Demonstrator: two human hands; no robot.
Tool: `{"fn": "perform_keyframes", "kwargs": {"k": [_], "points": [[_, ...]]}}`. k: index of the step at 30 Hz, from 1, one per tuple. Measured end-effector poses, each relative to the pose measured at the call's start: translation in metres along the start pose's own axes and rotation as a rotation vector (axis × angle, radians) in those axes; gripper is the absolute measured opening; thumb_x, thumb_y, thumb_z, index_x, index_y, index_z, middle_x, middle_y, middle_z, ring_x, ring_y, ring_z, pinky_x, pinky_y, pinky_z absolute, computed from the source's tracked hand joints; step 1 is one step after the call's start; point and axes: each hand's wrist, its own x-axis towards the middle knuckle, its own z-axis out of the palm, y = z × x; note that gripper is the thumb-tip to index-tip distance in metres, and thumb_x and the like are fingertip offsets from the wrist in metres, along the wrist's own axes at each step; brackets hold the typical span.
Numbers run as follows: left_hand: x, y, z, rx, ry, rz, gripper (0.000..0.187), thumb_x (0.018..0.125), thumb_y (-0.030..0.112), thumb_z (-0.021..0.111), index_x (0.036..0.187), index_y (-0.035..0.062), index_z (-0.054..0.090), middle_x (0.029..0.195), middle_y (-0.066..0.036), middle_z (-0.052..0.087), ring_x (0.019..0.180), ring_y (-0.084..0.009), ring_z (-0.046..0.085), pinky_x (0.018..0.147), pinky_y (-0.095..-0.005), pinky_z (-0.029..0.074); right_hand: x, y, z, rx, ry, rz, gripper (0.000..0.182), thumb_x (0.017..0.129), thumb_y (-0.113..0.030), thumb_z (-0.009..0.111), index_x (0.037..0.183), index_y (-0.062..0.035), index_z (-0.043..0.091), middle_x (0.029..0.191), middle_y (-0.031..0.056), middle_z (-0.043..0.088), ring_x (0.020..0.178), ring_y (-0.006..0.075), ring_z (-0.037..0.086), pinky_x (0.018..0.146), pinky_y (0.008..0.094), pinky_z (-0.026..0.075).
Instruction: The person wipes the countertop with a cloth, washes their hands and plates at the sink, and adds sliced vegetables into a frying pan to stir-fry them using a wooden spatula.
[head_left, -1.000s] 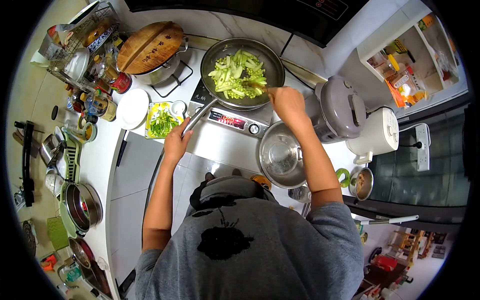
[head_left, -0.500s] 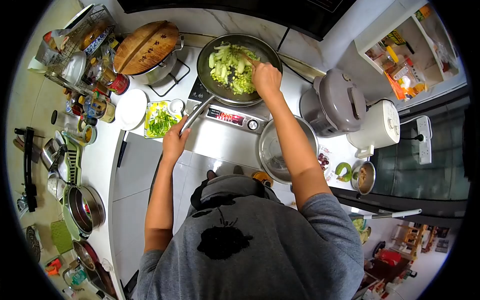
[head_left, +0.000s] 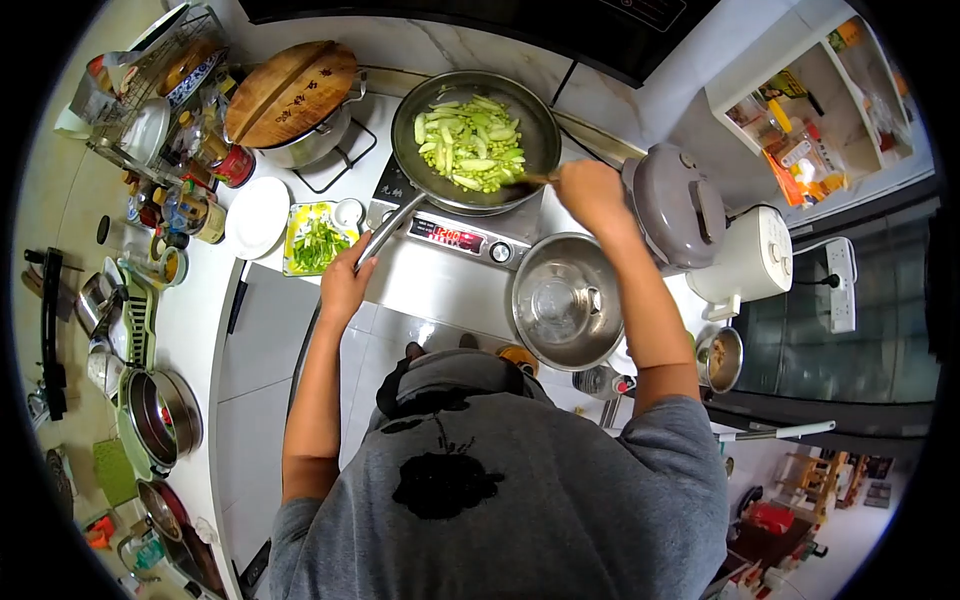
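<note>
A dark frying pan (head_left: 410,120) rests on the induction cooker (head_left: 465,236), whose red display is lit. Light green sliced vegetables and small green pieces (head_left: 468,145) lie in the middle of the pan. My left hand (head_left: 347,285) is closed round the pan's long metal handle. At the pan's right edge, my right hand (head_left: 592,192) is closed on a wooden spatula (head_left: 537,180), its blurred blade low over the pan's lower right side. Left of the handle sits a yellow-patterned tray with chopped greens (head_left: 317,245) and a small white dish (head_left: 348,213).
An empty steel bowl (head_left: 565,300) stands below my right forearm. A grey pressure cooker (head_left: 680,205) and a white appliance (head_left: 750,260) are at the right. To the left are a white plate (head_left: 257,218), a wood-lidded pot (head_left: 305,145) and several bottles (head_left: 200,215).
My right hand has moved right and down with the spatula, from inside the pan to its edge. The vegetables have shifted into a heap at the pan's centre.
</note>
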Motion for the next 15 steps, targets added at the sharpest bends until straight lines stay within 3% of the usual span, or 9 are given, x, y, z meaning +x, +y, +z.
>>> {"fn": "perform_keyframes", "kwargs": {"k": [3, 8, 9, 12, 15], "points": [[0.000, 0.011, -0.007, -0.051, -0.049, -0.068, 0.043, 0.089, 0.020, 0.066, 0.130, 0.0096, 0.059, 0.105, -0.019, 0.067, 0.087, -0.0323, 0.066, 0.077, -0.0377, 0.051, 0.040, 0.000, 0.069, 0.091, 0.209, 0.032, 0.018, 0.082, -0.015, 0.060, 0.076, -0.0027, 0.072, 0.078, 0.0193, 0.069, 0.073, 0.0353, 0.069, 0.062, 0.0442, 0.055], [0.000, -0.004, -0.001, -0.005, -0.015, 0.021, 0.043, 0.089, 0.020, 0.066, 0.131, 0.0096, 0.059, 0.103, -0.018, 0.067, 0.083, -0.0304, 0.065, 0.075, -0.0364, 0.051, 0.065, -0.011, 0.063, 0.261, 0.431, 0.114, 0.022, 0.084, -0.021, 0.062, 0.078, -0.0032, 0.072, 0.075, 0.0196, 0.068, 0.069, 0.0346, 0.068, 0.060, 0.0442, 0.054], [-0.001, -0.004, -0.002, 0.001, -0.022, 0.012, 0.044, 0.089, 0.020, 0.066, 0.131, 0.0098, 0.059, 0.103, -0.018, 0.067, 0.083, -0.0305, 0.065, 0.075, -0.0365, 0.051, 0.071, -0.009, 0.069, 0.260, 0.464, 0.114, 0.021, 0.086, -0.024, 0.062, 0.084, -0.0057, 0.074, 0.074, 0.0195, 0.068, 0.067, 0.0354, 0.067, 0.060, 0.0447, 0.054], [-0.001, -0.001, 0.000, 0.002, -0.031, -0.011, 0.044, 0.089, 0.020, 0.066, 0.131, 0.0103, 0.058, 0.101, -0.018, 0.067, 0.082, -0.0306, 0.064, 0.074, -0.0369, 0.051, 0.078, -0.004, 0.086, 0.326, 0.450, 0.118, 0.020, 0.086, -0.024, 0.062, 0.088, -0.0088, 0.074, 0.075, 0.0189, 0.068, 0.068, 0.0354, 0.067, 0.061, 0.0452, 0.053], [0.001, -0.001, -0.002, -0.002, -0.031, -0.033, 0.044, 0.089, 0.020, 0.066, 0.131, 0.0108, 0.058, 0.099, -0.018, 0.067, 0.082, -0.0311, 0.064, 0.075, -0.0377, 0.050, 0.062, -0.006, 0.090, 0.361, 0.185, 0.033, 0.022, 0.088, -0.025, 0.060, 0.102, -0.0165, 0.074, 0.084, 0.0162, 0.069, 0.077, 0.0350, 0.066, 0.067, 0.0448, 0.053]]}}
